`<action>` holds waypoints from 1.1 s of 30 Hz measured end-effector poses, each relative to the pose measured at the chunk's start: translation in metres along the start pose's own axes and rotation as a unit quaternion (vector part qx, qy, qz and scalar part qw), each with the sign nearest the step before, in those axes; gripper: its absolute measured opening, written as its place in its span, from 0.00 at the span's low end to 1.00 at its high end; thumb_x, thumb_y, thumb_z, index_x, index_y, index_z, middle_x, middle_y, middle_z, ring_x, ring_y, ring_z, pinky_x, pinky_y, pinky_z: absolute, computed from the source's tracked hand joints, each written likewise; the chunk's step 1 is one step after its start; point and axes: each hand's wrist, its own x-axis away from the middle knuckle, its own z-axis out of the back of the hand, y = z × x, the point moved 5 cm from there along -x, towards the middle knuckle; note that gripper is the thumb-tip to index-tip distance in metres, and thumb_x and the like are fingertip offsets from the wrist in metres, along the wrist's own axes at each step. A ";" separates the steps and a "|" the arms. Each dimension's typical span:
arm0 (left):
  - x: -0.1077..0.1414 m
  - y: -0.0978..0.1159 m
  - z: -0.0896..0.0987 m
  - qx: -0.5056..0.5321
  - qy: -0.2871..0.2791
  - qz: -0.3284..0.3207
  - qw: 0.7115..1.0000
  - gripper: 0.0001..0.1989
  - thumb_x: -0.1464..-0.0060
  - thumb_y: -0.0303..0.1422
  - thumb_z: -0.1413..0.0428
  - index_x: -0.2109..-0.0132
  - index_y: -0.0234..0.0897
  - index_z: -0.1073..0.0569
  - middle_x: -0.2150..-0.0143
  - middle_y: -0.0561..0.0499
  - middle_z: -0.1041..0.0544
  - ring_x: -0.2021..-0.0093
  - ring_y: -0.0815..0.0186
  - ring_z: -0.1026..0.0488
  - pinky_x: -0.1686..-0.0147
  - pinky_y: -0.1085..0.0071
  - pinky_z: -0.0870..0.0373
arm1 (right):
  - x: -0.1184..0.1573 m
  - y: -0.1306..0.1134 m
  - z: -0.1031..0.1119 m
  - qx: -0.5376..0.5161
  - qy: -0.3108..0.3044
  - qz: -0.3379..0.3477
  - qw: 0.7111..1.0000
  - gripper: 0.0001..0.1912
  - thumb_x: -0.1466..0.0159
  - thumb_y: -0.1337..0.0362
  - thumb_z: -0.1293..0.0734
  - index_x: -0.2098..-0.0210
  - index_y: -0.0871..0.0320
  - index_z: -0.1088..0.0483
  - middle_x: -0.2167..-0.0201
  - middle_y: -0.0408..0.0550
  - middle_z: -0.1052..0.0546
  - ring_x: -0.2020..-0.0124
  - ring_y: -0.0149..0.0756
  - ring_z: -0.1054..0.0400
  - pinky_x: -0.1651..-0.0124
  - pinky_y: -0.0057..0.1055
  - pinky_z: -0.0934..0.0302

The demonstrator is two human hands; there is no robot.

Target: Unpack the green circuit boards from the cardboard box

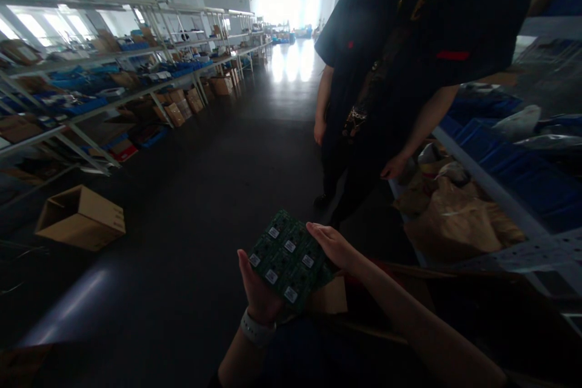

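A green circuit board panel (pixel 280 268), with several small white labels in rows, is held in front of me, tilted toward my view. My left hand (pixel 261 294), with a pale watch band at the wrist, grips its lower left side, thumb along the edge and the other fingers hidden beneath. On the upper right edge, my right hand (pixel 331 245) holds the same panel with its fingers close together. Whether several panels are stacked cannot be made out. Just below and right of the panel shows a brown cardboard flap (pixel 334 296).
Another person in dark clothes (pixel 386 73) stands close ahead on the right, arms lowered. An open cardboard box (pixel 97 221) sits on the floor at left. Shelves (pixel 131 54) with bins and cartons line the left; blue bins (pixel 509 157) and brown bags (pixel 459 212) are at right.
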 end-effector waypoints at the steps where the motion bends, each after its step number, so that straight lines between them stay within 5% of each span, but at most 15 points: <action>1: 0.000 0.000 0.000 0.000 0.000 -0.002 1.000 0.37 0.42 0.62 0.58 0.49 0.38 0.20 0.48 0.40 0.19 0.31 0.42 0.42 0.32 0.39 0.53 | 0.000 0.000 0.001 -0.004 0.006 0.004 1.000 0.35 0.45 0.27 0.43 0.77 0.55 0.36 0.75 0.43 0.34 0.71 0.35 0.41 0.63 0.34 0.42; 7: 0.001 0.002 -0.003 -0.016 -0.016 -0.010 1.000 0.37 0.41 0.61 0.59 0.51 0.39 0.19 0.47 0.40 0.19 0.31 0.43 0.42 0.32 0.39 0.53 | 0.006 -0.002 0.017 0.048 0.103 0.028 0.993 0.38 0.41 0.28 0.47 0.79 0.56 0.33 0.75 0.46 0.34 0.71 0.37 0.39 0.64 0.35 0.43; 15: 0.018 0.029 0.002 -0.009 -0.129 -0.023 0.991 0.40 0.38 0.60 0.65 0.42 0.37 0.25 0.43 0.43 0.22 0.41 0.47 0.27 0.33 0.48 0.45 | 0.018 -0.010 0.051 0.050 0.211 0.112 0.970 0.40 0.38 0.30 0.48 0.78 0.56 0.25 0.72 0.48 0.28 0.71 0.36 0.36 0.65 0.33 0.42; 20: 0.026 0.035 0.007 -0.009 -0.136 -0.016 0.991 0.39 0.37 0.57 0.68 0.41 0.38 0.26 0.43 0.44 0.22 0.38 0.48 0.30 0.32 0.49 0.46 | 0.018 -0.019 0.064 0.003 0.205 0.138 0.969 0.39 0.38 0.30 0.46 0.80 0.56 0.26 0.73 0.48 0.28 0.68 0.37 0.34 0.62 0.34 0.41; 27: 0.028 0.023 -0.017 0.006 -0.206 0.041 0.978 0.46 0.41 0.62 0.74 0.38 0.37 0.30 0.40 0.46 0.25 0.33 0.49 0.38 0.31 0.49 0.50 | 0.015 -0.035 0.070 -0.032 0.184 0.141 0.972 0.40 0.40 0.28 0.45 0.83 0.57 0.28 0.72 0.49 0.28 0.66 0.38 0.34 0.59 0.35 0.41; 33: 0.029 0.022 -0.020 0.007 -0.215 0.046 0.976 0.48 0.42 0.62 0.77 0.36 0.35 0.33 0.38 0.44 0.28 0.31 0.50 0.41 0.30 0.49 0.52 | 0.012 -0.044 0.068 -0.048 0.156 0.161 0.973 0.39 0.39 0.30 0.44 0.82 0.57 0.27 0.72 0.48 0.28 0.69 0.35 0.36 0.62 0.34 0.42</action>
